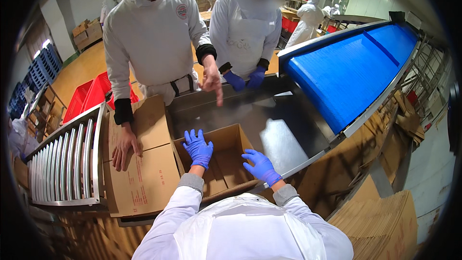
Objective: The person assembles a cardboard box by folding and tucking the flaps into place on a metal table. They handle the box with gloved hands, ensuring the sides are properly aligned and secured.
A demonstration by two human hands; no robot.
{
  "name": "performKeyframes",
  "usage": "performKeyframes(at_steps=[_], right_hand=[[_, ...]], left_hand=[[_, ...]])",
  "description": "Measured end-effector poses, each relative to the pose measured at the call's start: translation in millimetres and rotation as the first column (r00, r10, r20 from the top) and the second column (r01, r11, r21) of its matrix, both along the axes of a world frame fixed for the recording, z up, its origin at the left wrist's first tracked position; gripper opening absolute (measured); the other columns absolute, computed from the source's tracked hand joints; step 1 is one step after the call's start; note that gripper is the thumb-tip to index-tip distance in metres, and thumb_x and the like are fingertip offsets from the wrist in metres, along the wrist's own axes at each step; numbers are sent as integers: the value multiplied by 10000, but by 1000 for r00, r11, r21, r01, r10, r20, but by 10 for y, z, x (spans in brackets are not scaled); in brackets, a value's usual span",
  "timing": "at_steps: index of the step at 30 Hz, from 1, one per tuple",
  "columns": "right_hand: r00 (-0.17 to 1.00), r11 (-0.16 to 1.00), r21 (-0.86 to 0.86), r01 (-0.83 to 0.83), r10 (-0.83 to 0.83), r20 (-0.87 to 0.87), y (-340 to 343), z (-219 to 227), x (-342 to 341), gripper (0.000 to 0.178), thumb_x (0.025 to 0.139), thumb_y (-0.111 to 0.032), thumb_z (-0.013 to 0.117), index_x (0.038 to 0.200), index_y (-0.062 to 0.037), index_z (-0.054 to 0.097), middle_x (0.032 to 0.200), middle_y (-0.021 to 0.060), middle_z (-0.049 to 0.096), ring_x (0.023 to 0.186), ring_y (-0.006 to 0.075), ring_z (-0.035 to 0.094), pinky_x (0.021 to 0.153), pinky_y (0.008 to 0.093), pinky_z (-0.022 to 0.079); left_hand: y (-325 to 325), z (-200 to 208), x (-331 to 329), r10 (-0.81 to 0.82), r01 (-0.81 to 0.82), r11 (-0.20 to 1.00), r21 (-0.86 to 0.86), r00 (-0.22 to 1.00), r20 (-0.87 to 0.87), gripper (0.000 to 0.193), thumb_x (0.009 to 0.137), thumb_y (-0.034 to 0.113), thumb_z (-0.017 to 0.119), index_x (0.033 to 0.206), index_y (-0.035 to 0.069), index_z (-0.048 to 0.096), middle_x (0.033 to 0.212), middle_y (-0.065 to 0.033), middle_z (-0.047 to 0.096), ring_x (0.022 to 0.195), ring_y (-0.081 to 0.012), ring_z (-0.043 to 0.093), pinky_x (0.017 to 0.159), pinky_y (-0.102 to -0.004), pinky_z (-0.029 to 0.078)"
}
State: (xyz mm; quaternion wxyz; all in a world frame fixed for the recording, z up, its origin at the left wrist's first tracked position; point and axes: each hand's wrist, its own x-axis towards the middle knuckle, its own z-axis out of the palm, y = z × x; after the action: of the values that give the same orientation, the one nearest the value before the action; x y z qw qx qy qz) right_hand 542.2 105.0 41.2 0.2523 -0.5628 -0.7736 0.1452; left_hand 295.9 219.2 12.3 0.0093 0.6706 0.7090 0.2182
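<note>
An open cardboard box (pixel 234 173) stands in front of me on a metal table (pixel 308 115), and its inside shows no contents. Over its left side my left hand (pixel 198 149), in a blue glove, is spread with nothing in it. My right hand (pixel 262 166), gloved the same way, is beside the box's right wall with fingers apart and slightly bent. Whether its fingertips touch the wall I cannot tell. A flattened carton with red print (pixel 144 178) lies to the left of the box, under a co-worker's bare hand (pixel 125 147).
Across the table stand two co-workers in white; one points a blurred hand (pixel 211 84) over it. A blue conveyor belt (pixel 346 72) slopes up at right. Metal rollers (pixel 62 163) are at left, red crates (pixel 91 94) behind. Stacked flat cardboard (pixel 380 226) sits lower right.
</note>
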Motion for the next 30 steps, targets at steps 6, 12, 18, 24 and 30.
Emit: performKeyframes(at_steps=[6, 12, 18, 24, 30], right_hand=[[1000, 1000, -27, 6, -6, -13, 36, 6, 1, 370, 892, -270, 672, 1230, -121, 651, 1346, 111, 581, 1183, 323, 572, 1025, 416, 462], [999, 1000, -12, 10, -10, -35, 51, -43, 24, 360, 897, -274, 662, 1227, -129, 659, 1338, 97, 589, 1182, 312, 574, 1023, 415, 461], [998, 1000, 0, 23, -23, -53, 59, -107, 22, 363, 886, -290, 668, 1212, -132, 669, 1340, 78, 598, 1176, 295, 581, 1017, 414, 467], [998, 1000, -3, 15, -15, -58, 55, -91, 24, 356, 895, -271, 669, 1221, -130, 673, 1332, 95, 594, 1188, 303, 568, 1030, 409, 457], [998, 1000, -17, 12, -13, -66, 49, -69, 26, 349, 897, -256, 671, 1224, -136, 671, 1332, 93, 592, 1189, 305, 566, 1033, 407, 456]], left_hand=[[27, -6, -14, 0, -1, 1000, 17, 1000, 27, 670, 739, 388, 771, 1330, 166, 549, 1422, -139, 398, 1430, -377, 223, 1083, -686, 248], [7, 35, 55, 12, -13, 1000, 12, 998, 65, 773, 759, 392, 753, 1436, 184, 445, 1525, -142, 332, 1464, -380, 188, 1083, -692, 240], [-154, 136, 283, -310, 311, 950, -16, 937, -161, 849, 763, 407, 753, 1499, 194, 389, 1610, -121, 208, 1510, -347, 128, 1087, -710, 241], [-87, 17, 261, -365, 362, 931, -48, 918, -153, 819, 759, 400, 767, 1477, 185, 436, 1622, -125, 178, 1519, -350, 88, 1090, -706, 241], [-120, 39, 285, -380, 378, 925, -40, 919, -107, 755, 759, 379, 772, 1429, 170, 494, 1621, -130, 177, 1519, -356, 85, 1089, -699, 241]])
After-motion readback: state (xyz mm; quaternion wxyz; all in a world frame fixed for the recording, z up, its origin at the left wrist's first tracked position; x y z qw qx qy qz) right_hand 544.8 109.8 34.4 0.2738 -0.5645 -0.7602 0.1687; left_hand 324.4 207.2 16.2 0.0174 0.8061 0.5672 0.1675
